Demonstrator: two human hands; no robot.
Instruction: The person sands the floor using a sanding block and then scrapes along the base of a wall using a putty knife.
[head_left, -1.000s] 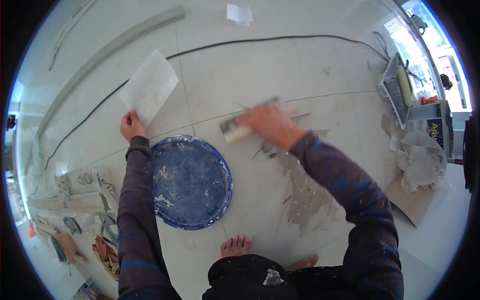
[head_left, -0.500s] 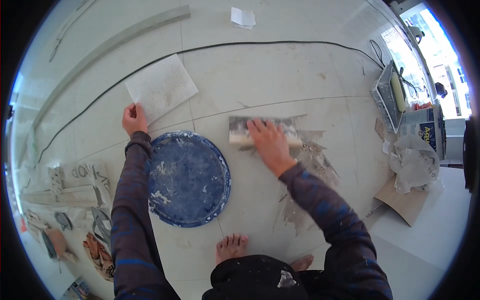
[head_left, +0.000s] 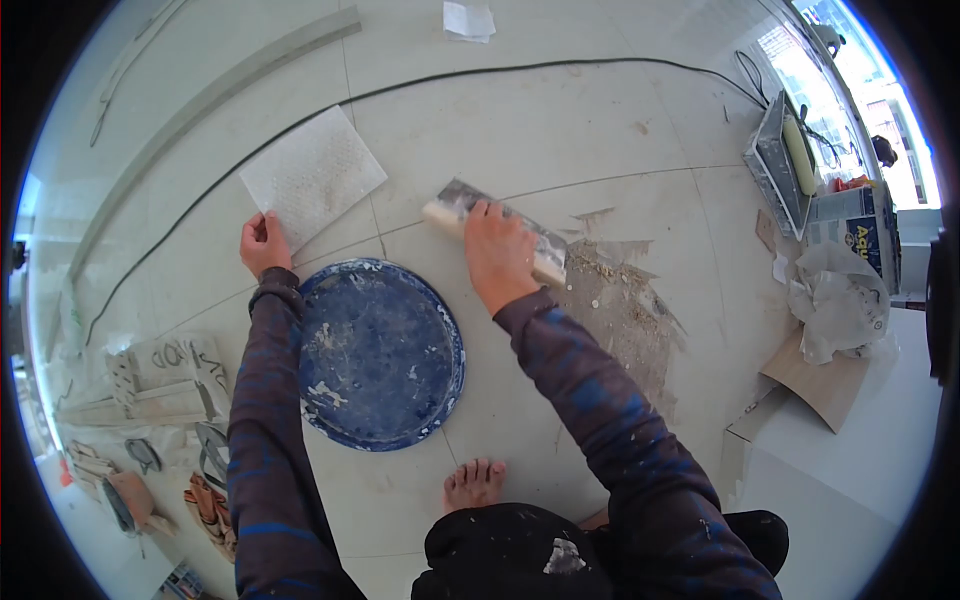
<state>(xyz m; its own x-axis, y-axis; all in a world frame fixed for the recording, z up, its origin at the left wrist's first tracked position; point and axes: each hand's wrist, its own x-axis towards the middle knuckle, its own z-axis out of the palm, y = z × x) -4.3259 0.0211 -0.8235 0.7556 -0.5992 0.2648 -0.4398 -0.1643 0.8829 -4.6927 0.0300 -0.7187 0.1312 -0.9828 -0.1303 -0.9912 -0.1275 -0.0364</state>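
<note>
My left hand (head_left: 266,244) pinches the near corner of a white textured sheet (head_left: 318,175), which lies over the floor tiles. In my right hand (head_left: 498,252) is a wide scraper (head_left: 548,258) with a pale handle edge and a grey, smeared blade, slanted on the floor. To its right spreads a patch of grey-brown debris (head_left: 625,300). The round blue lid (head_left: 382,355), spotted with white, lies between my forearms, just below the sheet.
A black cable (head_left: 440,77) crosses the floor beyond my hands. At the right are a tray with a roller (head_left: 783,170), a box (head_left: 850,235) and crumpled plastic (head_left: 838,300). Sandals (head_left: 143,455) and cloth (head_left: 210,515) lie at the lower left.
My right hand has swung the scraper over the floor and now holds it further left, tilted the other way, exposing more debris. The sheet has turned flatter in my left hand.
</note>
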